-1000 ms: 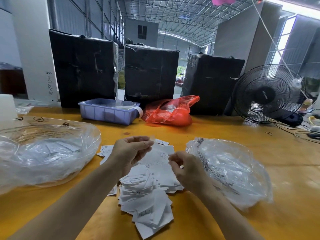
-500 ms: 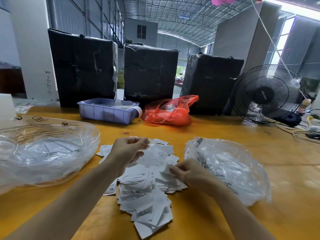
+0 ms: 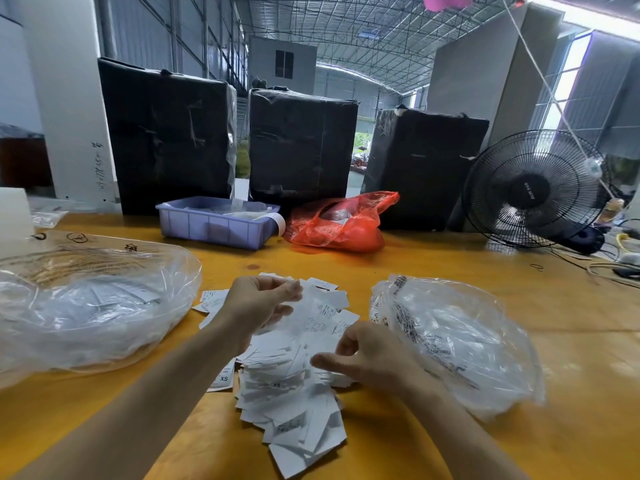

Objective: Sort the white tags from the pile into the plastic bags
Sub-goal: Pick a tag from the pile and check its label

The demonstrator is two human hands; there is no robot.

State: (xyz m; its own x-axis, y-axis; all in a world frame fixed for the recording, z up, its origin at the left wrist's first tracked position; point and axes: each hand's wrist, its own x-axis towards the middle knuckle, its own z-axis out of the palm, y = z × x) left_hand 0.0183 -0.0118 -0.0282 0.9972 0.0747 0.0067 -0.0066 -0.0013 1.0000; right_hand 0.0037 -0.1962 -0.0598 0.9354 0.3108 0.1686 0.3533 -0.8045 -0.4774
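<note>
Since half a second ago our right hand [image 3: 372, 355] has dropped lower onto the pile of white tags [image 3: 291, 379] and moved a little toward us, while our left hand [image 3: 258, 306] has barely shifted above the pile's far part. We read this as reaching for the next tag, so the sorting is mid-cycle with most of the heap left to do.

Left of the pile lies the large clear bag [image 3: 90, 306], puffed up, with white tags showing faintly through the plastic. The pile itself sits on the yellow table [image 3: 571, 341] between the two bags; some tags read XS. Our left hand hovers over it with thumb and fingertips drawn close together; whether a tag is pinched there we cannot tell. Our right hand rests on the pile's right edge, fingers curled with thumb and forefinger slightly apart, apparently gripping nothing. Right of the pile, touching its edge, is the smaller clear bag [image 3: 460, 341], crumpled, printed, its contents unclear.

Beyond the pile stand a blue tray [image 3: 214, 226] holding clear packets and a red bag [image 3: 339, 223].
</note>
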